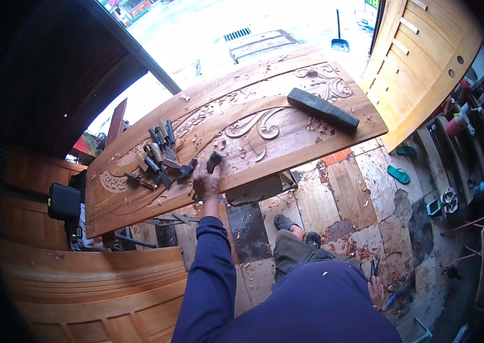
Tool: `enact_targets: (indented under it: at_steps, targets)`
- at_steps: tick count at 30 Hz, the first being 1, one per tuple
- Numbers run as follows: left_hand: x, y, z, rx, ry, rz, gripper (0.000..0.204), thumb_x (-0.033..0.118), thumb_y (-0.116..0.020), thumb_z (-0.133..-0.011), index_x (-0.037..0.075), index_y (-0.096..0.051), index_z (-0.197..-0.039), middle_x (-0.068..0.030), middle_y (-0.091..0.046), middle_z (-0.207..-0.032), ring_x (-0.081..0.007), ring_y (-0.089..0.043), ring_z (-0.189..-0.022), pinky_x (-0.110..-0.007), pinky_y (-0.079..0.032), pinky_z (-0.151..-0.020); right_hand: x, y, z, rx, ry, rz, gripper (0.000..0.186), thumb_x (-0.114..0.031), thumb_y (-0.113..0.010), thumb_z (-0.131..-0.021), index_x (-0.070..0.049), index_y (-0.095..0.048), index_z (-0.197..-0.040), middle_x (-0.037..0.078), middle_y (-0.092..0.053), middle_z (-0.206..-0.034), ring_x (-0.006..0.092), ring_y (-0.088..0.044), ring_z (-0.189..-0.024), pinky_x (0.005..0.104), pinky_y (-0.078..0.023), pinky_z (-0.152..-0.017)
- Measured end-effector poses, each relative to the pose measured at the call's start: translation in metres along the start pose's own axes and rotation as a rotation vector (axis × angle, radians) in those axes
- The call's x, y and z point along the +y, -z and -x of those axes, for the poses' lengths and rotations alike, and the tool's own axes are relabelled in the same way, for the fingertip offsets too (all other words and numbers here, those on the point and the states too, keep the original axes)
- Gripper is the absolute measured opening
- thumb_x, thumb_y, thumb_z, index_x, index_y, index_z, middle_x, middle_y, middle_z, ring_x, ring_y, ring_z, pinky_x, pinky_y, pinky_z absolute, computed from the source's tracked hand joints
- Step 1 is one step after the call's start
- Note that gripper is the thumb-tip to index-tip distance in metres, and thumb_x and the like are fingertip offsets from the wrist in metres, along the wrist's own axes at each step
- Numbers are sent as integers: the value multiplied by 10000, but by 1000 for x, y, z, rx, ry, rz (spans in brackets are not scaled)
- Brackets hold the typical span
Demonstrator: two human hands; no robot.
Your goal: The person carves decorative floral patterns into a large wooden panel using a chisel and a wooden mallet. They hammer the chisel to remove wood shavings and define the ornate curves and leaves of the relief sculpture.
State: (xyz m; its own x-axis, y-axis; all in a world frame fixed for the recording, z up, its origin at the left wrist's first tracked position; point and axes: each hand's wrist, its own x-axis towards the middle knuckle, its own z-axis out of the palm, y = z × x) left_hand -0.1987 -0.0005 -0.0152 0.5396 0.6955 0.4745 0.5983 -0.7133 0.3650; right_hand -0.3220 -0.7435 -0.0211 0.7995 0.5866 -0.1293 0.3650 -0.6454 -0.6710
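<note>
By the left grip (206,183), a dark hand tool (214,162) is being held at the carved wooden panel's (239,143) six-o'clock edge. Nearer this hand, chisels (153,150) are being supported at ten o'clock, several handles pointing toward eleven. Whether anything is being held by the right grip (376,291) cannot be told.

Long brown wooden panel (294,144) lying flat, leafy scrolls raised in relief, and there, a dark, blunt-ended tool (214,162) tilting at its near edge!
</note>
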Motion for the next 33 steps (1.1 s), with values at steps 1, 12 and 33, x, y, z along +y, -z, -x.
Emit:
enact_targets:
  at_steps: [1, 12, 33]
  targets:
    - [-2, -1, -1, 0, 0, -10, 485, 434, -856, -816, 89, -745, -1137, -152, -738, -1049, -379, -702, -965, -487, -568, -850, 2, 1, 0, 2, 3, 0, 882, -669, -52, -1067, -102, -478, -1591, 202, -365, -1692, 396, -280, -1595, 587, -170, -1263]
    - [-9, -7, 0, 24, -25, -8, 528, 445, -868, -800, 78, -745, -1160, -173, -745, -1045, -383, -712, -971, -488, -577, -839, 16, -9, 5, -25, 16, 34, 893, -676, -28, -1062, -119, -478, -1596, 192, -350, -1703, 379, -261, -1604, 583, -158, -1267]
    - [-6, -4, 1, -5, 27, -3, 535, 411, -877, -792, 105, -746, -1211, -161, -748, -1147, -366, -710, -1040, -470, -577, -900, 9, -7, 8, -78, -42, -61, 911, -732, -57, -1037, -141, -476, -1590, 201, -310, -1713, 398, -225, -1610, 592, -120, -1269]
